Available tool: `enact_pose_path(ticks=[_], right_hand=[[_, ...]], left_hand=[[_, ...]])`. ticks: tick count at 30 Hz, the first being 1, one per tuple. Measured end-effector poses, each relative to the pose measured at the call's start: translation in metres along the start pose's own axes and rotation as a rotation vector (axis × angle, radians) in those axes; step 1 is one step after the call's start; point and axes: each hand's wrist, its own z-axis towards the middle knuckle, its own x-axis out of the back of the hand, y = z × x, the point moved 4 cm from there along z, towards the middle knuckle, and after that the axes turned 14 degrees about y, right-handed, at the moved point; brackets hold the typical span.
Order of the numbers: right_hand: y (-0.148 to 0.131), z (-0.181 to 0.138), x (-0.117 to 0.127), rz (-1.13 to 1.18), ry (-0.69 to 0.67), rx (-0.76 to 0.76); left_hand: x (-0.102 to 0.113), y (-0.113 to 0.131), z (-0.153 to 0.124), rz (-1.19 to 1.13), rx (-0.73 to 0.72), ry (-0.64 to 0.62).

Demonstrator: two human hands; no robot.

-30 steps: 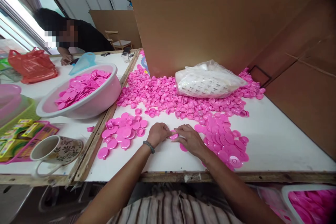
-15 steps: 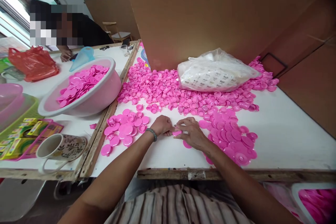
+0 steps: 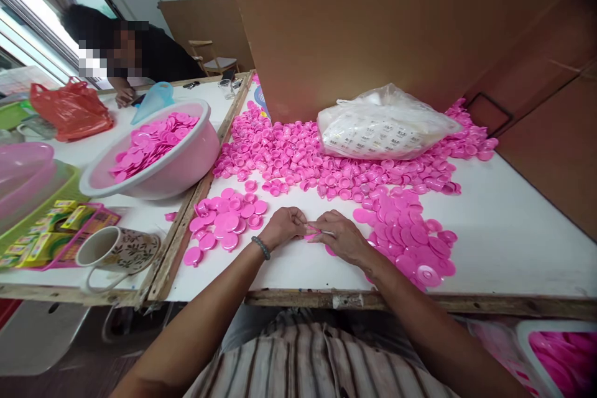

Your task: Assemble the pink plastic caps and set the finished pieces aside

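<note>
My left hand (image 3: 285,227), a beaded bracelet at its wrist, meets my right hand (image 3: 344,239) just above the white tabletop. Between their closed fingertips is a small pink plastic lid (image 3: 311,233), mostly covered by the fingers. Close to my right hand lies a spread pile of flat pink discs (image 3: 410,233). Left of my left hand is a loose group of round pink lids (image 3: 227,222). Beyond both hands stretches a long heap of small pink plastic cups (image 3: 284,152).
A clear bag of printed white packets (image 3: 387,130) rests on the heap against a tall cardboard sheet (image 3: 364,25). To the left stand a basin (image 3: 153,183) of pink discs, a patterned mug (image 3: 124,249) and a red bag (image 3: 69,112). A person (image 3: 153,53) leans over the far table.
My view has shifted slightly, so things at the left appear farther right. Both hands stay together at the pink lid, with the fingers slightly repositioned and less of it showing.
</note>
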Motion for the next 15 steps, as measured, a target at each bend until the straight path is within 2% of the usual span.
enact_pose_path(ticks=[10, 15], right_hand=[[0.007, -0.002, -0.006, -0.065, 0.043, -0.012], [-0.001, -0.004, -0.003, -0.151, 0.12, -0.008]], left_hand=[[-0.008, -0.018, -0.006, -0.077, 0.21, 0.086], [-0.004, -0.015, -0.004, -0.058, 0.196, 0.123]])
